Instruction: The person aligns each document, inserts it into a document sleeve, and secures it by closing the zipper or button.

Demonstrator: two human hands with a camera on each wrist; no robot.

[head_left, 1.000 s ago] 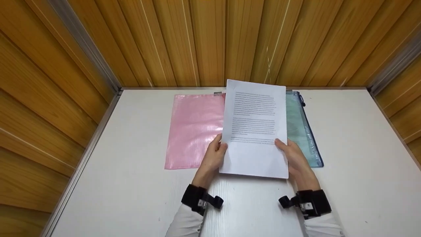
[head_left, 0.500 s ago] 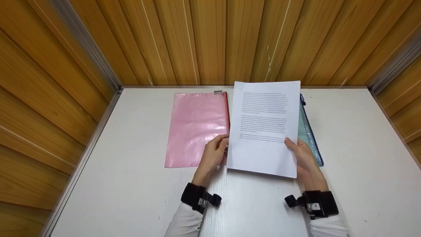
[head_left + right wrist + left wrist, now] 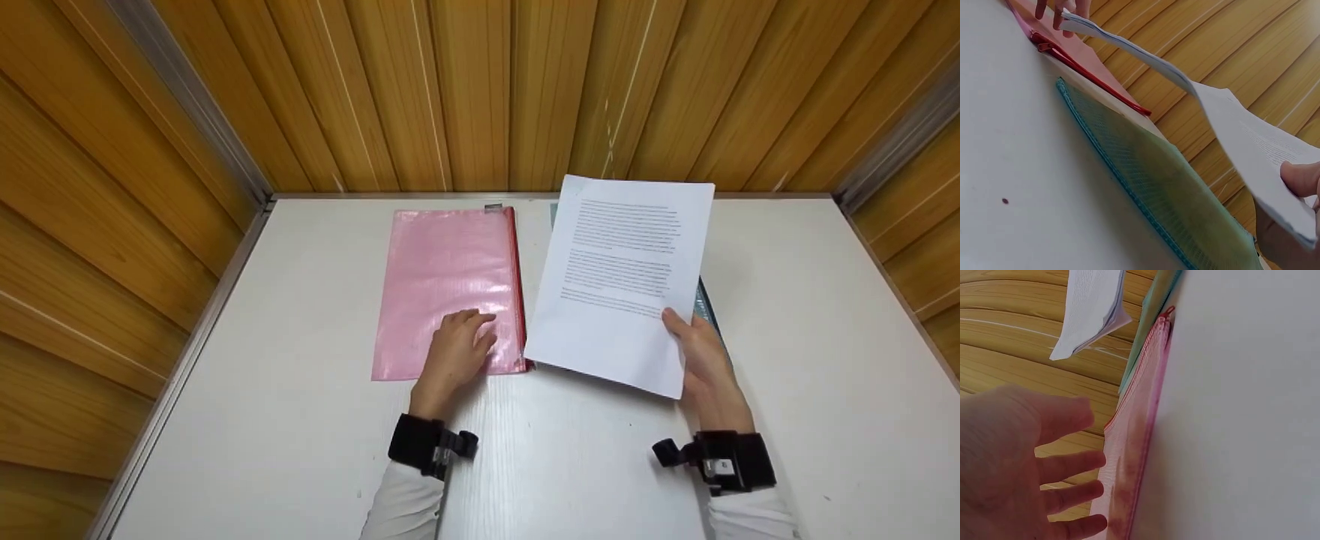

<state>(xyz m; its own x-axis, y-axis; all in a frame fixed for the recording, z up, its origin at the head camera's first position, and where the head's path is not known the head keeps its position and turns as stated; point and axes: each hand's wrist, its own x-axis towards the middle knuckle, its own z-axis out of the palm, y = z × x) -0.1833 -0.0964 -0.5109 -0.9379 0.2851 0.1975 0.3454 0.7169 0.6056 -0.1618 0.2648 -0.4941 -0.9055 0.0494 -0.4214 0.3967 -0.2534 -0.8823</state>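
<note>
A stack of printed paper sheets (image 3: 615,300) is held up tilted by my right hand (image 3: 705,352), its thumb on top of the right edge. In the right wrist view the paper stack (image 3: 1252,146) sags, raised above the green zip pouch (image 3: 1145,163). My left hand (image 3: 454,352) hovers over the lower part of a pink zip pouch (image 3: 442,270), fingers loosely bent, nothing in them. The left wrist view shows that left hand (image 3: 1033,461) with its fingers spread beside the pink pouch (image 3: 1134,433). Most of the green pouch is hidden under the paper in the head view.
Both pouches lie on a white table (image 3: 300,322) near its back edge. A red zipper (image 3: 516,292) runs along the pink pouch's right side. Wood-panelled walls (image 3: 472,97) stand behind and at both sides.
My left hand has let go of the paper stack and moved left over the pink pouch. The right hand has carried the stack to the right, and it now tilts.
</note>
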